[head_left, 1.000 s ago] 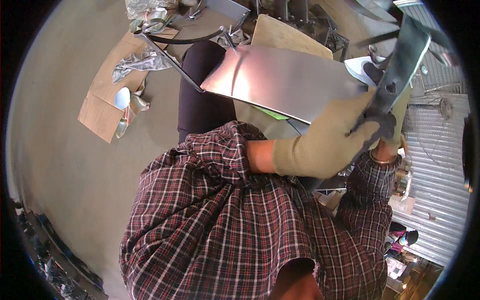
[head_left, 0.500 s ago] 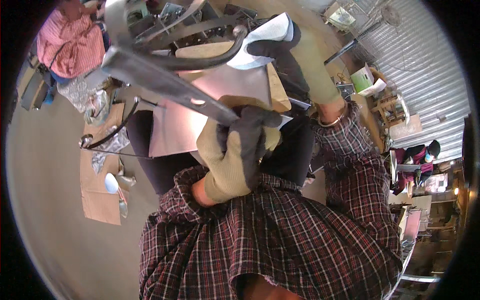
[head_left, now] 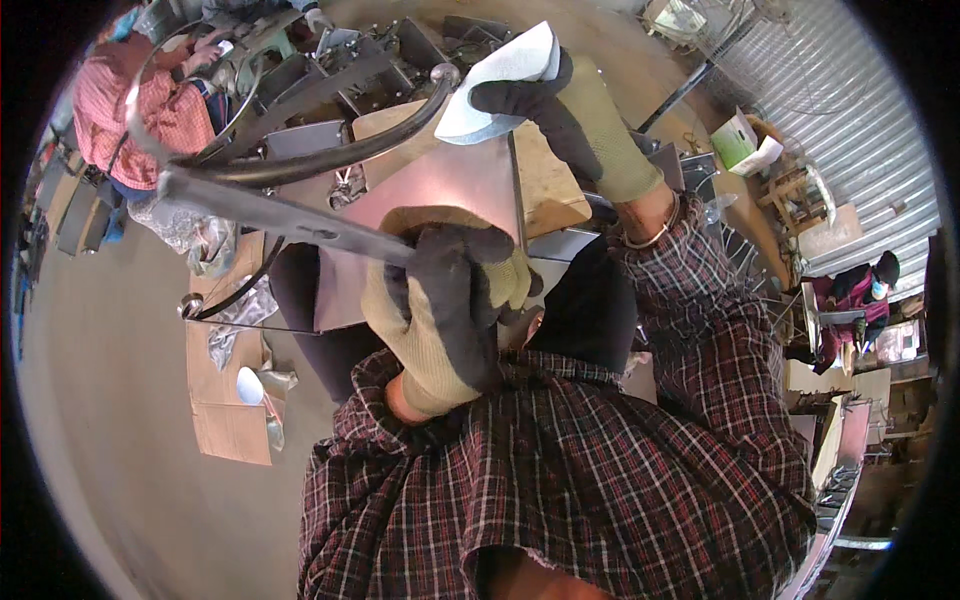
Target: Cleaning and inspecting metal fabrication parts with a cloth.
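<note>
My left hand (head_left: 440,300), in a tan glove with a dark palm, is closed round the near end of a metal bracket (head_left: 290,215). The bracket is a flat bar with a hole, joined at its far end to curved dark rods. One rod sweeps right to a ball tip (head_left: 445,75). My right hand (head_left: 560,115), gloved alike, pinches a folded white and pale-blue sheet (head_left: 500,90) beside that ball tip; whether they touch I cannot tell. Below the bracket a shiny metal panel (head_left: 440,185) lies over my lap.
Wooden boards (head_left: 550,185) lie beyond the panel. Another curved rod with a ball end (head_left: 190,305) juts out left of my knee. Cardboard (head_left: 230,430) with a white spoon-like tool (head_left: 250,385) lies on the floor. A person in a pink checked shirt (head_left: 150,110) sits far left, near dark metal parts.
The bracket has swung left and lower in view, showing more of its curved rods. My right hand and the sheet have moved slightly left. My left hand keeps its hold.
</note>
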`<control>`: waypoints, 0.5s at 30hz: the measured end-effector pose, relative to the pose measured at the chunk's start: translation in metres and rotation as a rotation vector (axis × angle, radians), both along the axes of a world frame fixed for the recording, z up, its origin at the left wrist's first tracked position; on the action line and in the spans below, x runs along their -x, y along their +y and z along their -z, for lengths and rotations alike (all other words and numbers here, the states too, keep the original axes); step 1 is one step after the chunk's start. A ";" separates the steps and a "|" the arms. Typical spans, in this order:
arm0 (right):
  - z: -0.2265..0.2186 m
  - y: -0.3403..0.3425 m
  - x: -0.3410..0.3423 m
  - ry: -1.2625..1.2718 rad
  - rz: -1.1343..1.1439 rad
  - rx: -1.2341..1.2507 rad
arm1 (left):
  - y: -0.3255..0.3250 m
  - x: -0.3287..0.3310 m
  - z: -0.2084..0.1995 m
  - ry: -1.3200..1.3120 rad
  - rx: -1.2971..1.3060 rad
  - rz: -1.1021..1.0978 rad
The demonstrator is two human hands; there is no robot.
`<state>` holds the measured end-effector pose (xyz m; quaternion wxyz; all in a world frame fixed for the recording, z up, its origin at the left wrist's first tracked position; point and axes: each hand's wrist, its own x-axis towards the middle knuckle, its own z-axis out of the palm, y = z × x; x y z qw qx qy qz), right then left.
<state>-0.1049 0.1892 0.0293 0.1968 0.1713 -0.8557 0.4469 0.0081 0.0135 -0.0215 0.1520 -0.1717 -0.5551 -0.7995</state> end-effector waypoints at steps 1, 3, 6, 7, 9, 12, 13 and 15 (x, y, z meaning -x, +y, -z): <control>-0.008 -0.007 -0.003 -0.030 -0.004 0.034 | -0.002 0.001 -0.007 -0.040 -0.183 0.061; -0.014 -0.007 -0.003 -0.113 -0.041 0.043 | -0.005 0.002 -0.011 -0.079 -0.367 0.130; -0.009 -0.019 -0.011 0.169 0.045 -0.195 | -0.011 0.003 0.000 0.039 -0.331 0.156; -0.006 -0.030 -0.013 0.546 0.142 -0.432 | -0.011 0.003 0.004 0.034 -0.327 0.150; 0.003 -0.039 -0.007 0.637 0.204 -0.682 | -0.010 0.004 0.011 -0.044 -0.180 -0.014; -0.015 -0.015 -0.008 0.413 0.135 -0.379 | 0.002 0.006 0.001 0.090 -0.142 -0.024; -0.016 -0.012 -0.007 0.068 0.016 -0.121 | -0.001 0.007 0.003 0.142 -0.177 -0.023; -0.006 -0.005 0.002 -0.061 -0.155 0.207 | -0.008 0.006 -0.001 0.031 -0.473 0.308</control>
